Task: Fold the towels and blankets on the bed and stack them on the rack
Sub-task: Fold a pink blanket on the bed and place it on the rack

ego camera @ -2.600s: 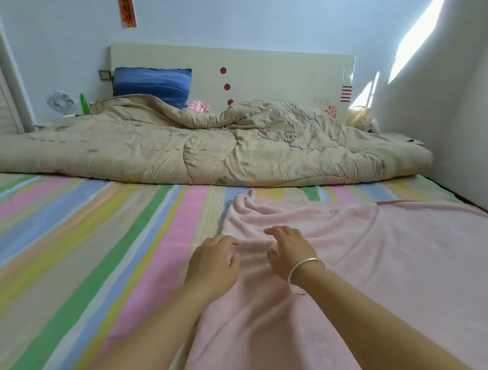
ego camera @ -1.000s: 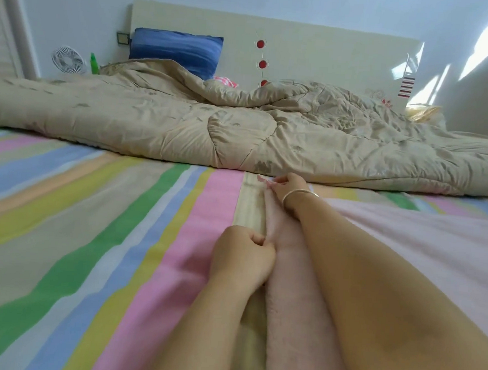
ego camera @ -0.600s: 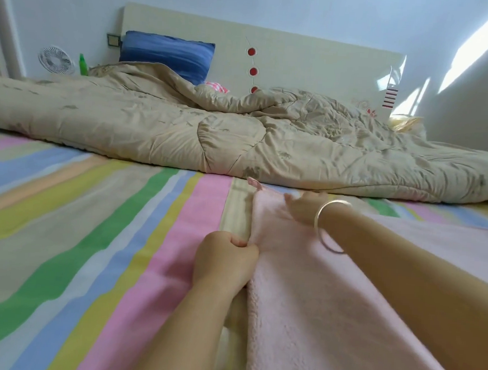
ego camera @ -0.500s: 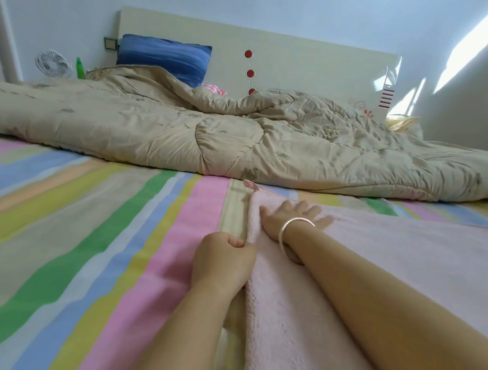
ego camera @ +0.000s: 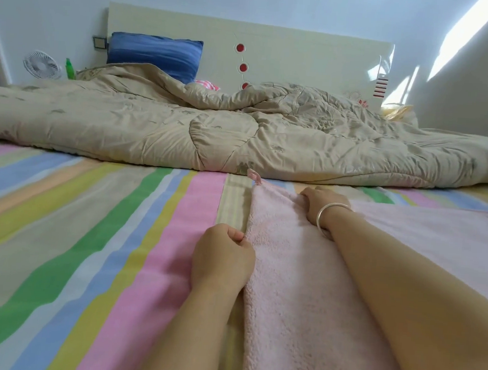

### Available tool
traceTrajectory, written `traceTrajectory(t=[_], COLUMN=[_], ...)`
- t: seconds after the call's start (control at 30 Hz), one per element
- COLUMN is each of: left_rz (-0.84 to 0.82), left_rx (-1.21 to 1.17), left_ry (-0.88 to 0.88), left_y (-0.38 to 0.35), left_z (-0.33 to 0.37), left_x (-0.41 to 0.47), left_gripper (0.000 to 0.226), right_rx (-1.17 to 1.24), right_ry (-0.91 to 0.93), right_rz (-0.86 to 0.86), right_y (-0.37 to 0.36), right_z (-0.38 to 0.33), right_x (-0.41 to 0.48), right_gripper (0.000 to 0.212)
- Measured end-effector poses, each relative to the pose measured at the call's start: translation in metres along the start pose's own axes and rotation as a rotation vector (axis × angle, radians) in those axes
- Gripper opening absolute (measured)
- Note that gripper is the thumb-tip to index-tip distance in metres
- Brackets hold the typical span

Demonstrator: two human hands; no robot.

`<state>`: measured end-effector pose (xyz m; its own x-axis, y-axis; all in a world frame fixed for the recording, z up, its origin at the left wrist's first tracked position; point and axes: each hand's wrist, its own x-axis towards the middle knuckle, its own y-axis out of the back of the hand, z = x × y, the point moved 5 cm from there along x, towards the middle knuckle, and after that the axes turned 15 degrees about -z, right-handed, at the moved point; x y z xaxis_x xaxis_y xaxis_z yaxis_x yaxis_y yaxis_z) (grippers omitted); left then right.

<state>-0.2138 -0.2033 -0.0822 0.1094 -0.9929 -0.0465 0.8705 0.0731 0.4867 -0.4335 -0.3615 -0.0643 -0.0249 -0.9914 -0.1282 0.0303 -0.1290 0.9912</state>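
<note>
Head view: a pink towel [ego camera: 303,275] lies spread flat on the right half of the bed [ego camera: 89,231], on the striped sheet. Its left edge runs away from the camera to a far corner with a small pink loop [ego camera: 253,176].

The left hand [ego camera: 223,258] sits at that left edge about halfway along. Its fingers [ego camera: 237,236] are curled tight and pinch the edge of the towel.

The right hand [ego camera: 322,204], with a silver bracelet [ego camera: 325,216] on the wrist, lies on the towel near the far corner. Its fingers are bent down over the far edge and grip the cloth there.

Just beyond the towel a rumpled beige quilt [ego camera: 240,132] stretches across the bed. Behind it a blue pillow [ego camera: 156,53] leans on the headboard [ego camera: 303,62]. A small white fan [ego camera: 41,65] and a green bottle [ego camera: 69,69] stand at the far left.
</note>
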Motion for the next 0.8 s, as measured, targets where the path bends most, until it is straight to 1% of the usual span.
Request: traceTrajectory(t=[0.13,0.17,0.27,0.4,0.43,0.5,0.57,0.6,0.63,0.67,0.7,0.73,0.77,0.8], left_rz=[0.008,0.006,-0.01,-0.044,-0.057,-0.078,-0.062,-0.021,0.045,0.118,0.183,0.231,0.249,0.247], left_rx=[-0.004,-0.009,-0.023,-0.085,-0.104,-0.073,0.139,0.257,0.349,0.428,0.518,0.604,0.676,0.732], left_ry=[-0.004,-0.004,-0.013,-0.025,-0.026,-0.025,-0.04,-0.091,-0.196,-0.346,-0.507,-0.647,-0.754,-0.829], left_y=[0.002,0.002,0.001,0.0,0.0,0.0,0.001,0.002,0.005,0.007,0.006,0.002,-0.005,-0.013], left_z=[0.003,0.003,0.002,0.0,0.002,0.008,0.018,0.026,0.037,0.049,0.063,0.073,0.079,0.083], left_x=[-0.001,0.0,0.001,0.001,0.0,-0.003,-0.005,-0.008,-0.012,-0.018,-0.023,-0.028,-0.032,-0.034], left_gripper=[0.005,0.006,0.005,0.009,0.016,0.042,0.078,0.095,0.109,0.12,0.124,0.122,0.113,0.099], right_rx=[-0.067,-0.09,-0.132,-0.117,-0.091,-0.027,-0.011,-0.029,-0.054,-0.08,-0.106,-0.138,-0.167,-0.181], right_ry=[-0.082,-0.099,-0.132,-0.093,-0.067,0.014,0.117,0.182,0.259,0.329,0.382,0.415,0.435,0.446], right_rz=[0.173,0.202,0.23,0.285,0.321,0.397,0.454,0.484,0.513,0.523,0.527,0.517,0.526,0.553], right_y=[0.002,0.002,0.003,0.003,0.005,0.013,0.026,0.033,0.038,0.042,0.044,0.043,0.04,0.037], right_z=[0.001,0.001,0.001,-0.002,-0.002,-0.006,-0.014,-0.019,-0.025,-0.03,-0.034,-0.036,-0.035,-0.033], right_x=[0.003,0.003,0.002,-0.008,-0.013,-0.03,-0.056,-0.071,-0.09,-0.108,-0.127,-0.143,-0.159,-0.174], right_gripper=[0.028,0.031,0.041,0.03,0.027,0.019,0.01,0.011,0.017,0.025,0.031,0.035,0.039,0.044])
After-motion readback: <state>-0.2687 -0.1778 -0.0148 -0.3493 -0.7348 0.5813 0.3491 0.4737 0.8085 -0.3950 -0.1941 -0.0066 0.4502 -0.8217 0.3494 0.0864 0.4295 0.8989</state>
